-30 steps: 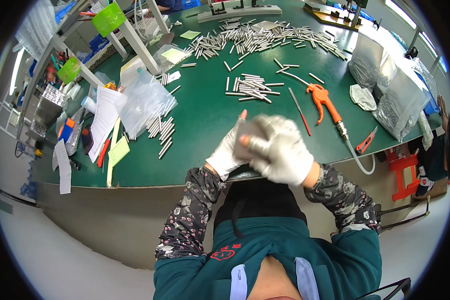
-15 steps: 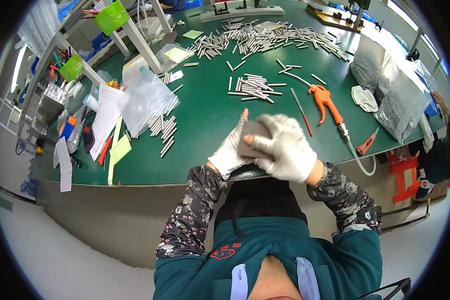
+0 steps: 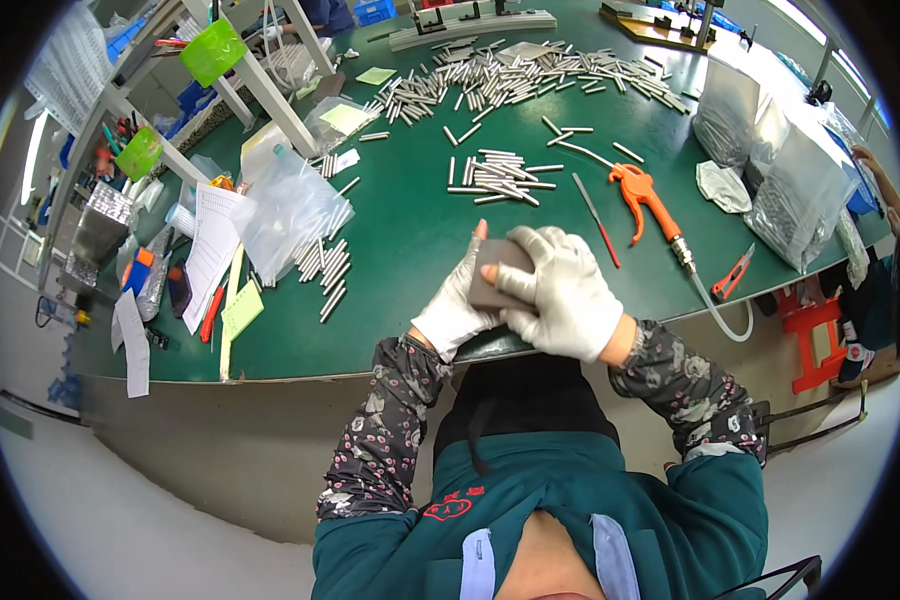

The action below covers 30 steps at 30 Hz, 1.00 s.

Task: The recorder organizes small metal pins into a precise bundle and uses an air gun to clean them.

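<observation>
Just past the table's near edge, a flat grey-brown block [image 3: 496,277], like a sanding sponge, sits between my gloved hands. My right hand [image 3: 564,298] grips it, the bare thumb tip across its face and the fingers over its far side. My left hand [image 3: 455,306] supports it from the left and below; the thumb points away from me and the other fingers are hidden behind the block. Whether a smaller piece lies under it cannot be seen. Beyond the hands lies a loose pile of short metal pins [image 3: 505,178]. White gloves cover both hands, leaving the thumb tips bare.
A larger heap of metal pins [image 3: 510,80] spreads across the green table [image 3: 400,170]. On the right lie a red-handled file [image 3: 598,222], an orange air gun [image 3: 650,200], a utility knife [image 3: 734,272] and bagged parts [image 3: 795,210]. Papers [image 3: 210,250] and a plastic bag [image 3: 285,205] lie left.
The whole view has shifted slightly. Both hands keep nearly the same hold on the block, which has turned only a little. Pins and tools on the table lie as before.
</observation>
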Motion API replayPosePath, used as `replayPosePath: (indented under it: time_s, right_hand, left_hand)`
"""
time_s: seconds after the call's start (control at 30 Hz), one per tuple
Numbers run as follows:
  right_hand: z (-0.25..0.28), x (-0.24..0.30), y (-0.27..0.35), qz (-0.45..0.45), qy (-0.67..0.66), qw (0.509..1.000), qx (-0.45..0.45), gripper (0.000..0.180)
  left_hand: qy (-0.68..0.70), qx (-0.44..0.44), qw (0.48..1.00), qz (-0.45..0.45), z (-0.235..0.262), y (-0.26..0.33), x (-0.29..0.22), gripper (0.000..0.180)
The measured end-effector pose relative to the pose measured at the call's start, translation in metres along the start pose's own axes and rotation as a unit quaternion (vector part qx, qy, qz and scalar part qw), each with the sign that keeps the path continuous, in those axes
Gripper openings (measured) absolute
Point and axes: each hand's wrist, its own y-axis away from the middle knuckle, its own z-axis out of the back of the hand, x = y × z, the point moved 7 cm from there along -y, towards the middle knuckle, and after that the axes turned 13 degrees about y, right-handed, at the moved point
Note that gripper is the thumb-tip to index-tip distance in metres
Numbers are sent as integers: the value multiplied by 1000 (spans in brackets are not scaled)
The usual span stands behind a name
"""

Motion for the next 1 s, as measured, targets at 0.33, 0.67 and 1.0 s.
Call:
replayPosePath:
  time_s: [0.33, 0.67, 1.0]
  right_hand:
    - [-12, -55, 18, -139, 225, 964, 10, 48]
    - [-52, -10, 14, -112, -185, 973, 79, 40]
    - [-57, 2, 2, -89, -211, 970, 84, 32]
  left_hand:
    - [-387, -36, 913, -126, -1, 16, -11, 104]
    - [-289, 15, 943, -161, -6, 22, -13, 106]
    - [-445, -13, 870, -211, 12, 35, -20, 105]
